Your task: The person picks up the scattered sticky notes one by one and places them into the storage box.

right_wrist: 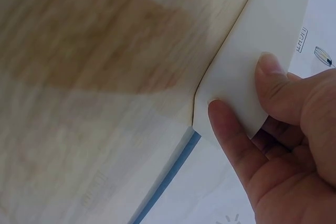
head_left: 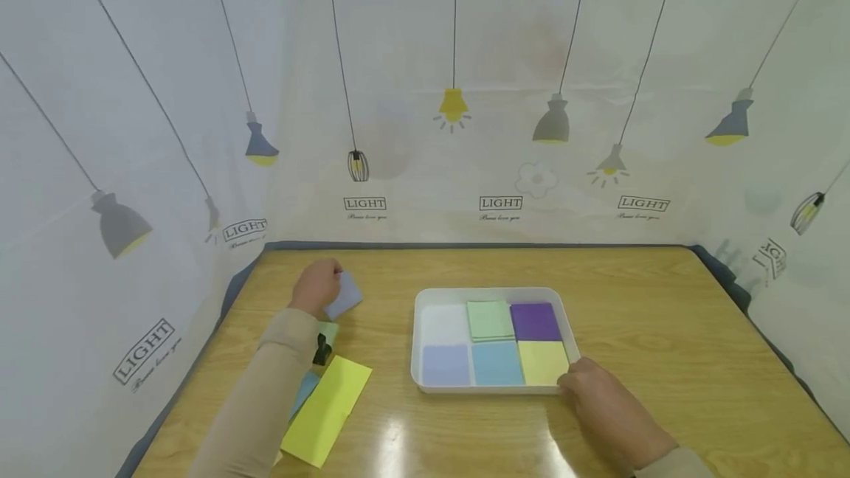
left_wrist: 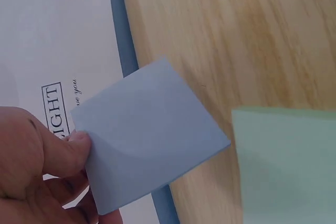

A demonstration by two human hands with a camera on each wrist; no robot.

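My left hand (head_left: pixel 317 288) pinches a lavender-blue sticky note pad (left_wrist: pixel 152 135) by one edge, thumb on its face, at the table's left side. Close by in the left wrist view is a pale green pad (left_wrist: pixel 289 166). At the right, my right hand (head_left: pixel 607 408) grips the near right corner of a white tray (head_left: pixel 441 323), with the thumb by the rim and the index finger against the outer wall. Inside the tray are pads in green (head_left: pixel 490 319), purple (head_left: pixel 535 321), lavender (head_left: pixel 446 365), blue (head_left: pixel 496 363) and yellow (head_left: pixel 541 362).
Below the left forearm lie bright yellow notes (head_left: pixel 328 411), a blue pad (head_left: pixel 304 393) partly hidden by the sleeve, and another green piece (head_left: pixel 328 330). A wooden table (head_left: pixel 398 419) carries everything. White cloth printed with lamps (head_left: pixel 425 21) surrounds its back and sides.
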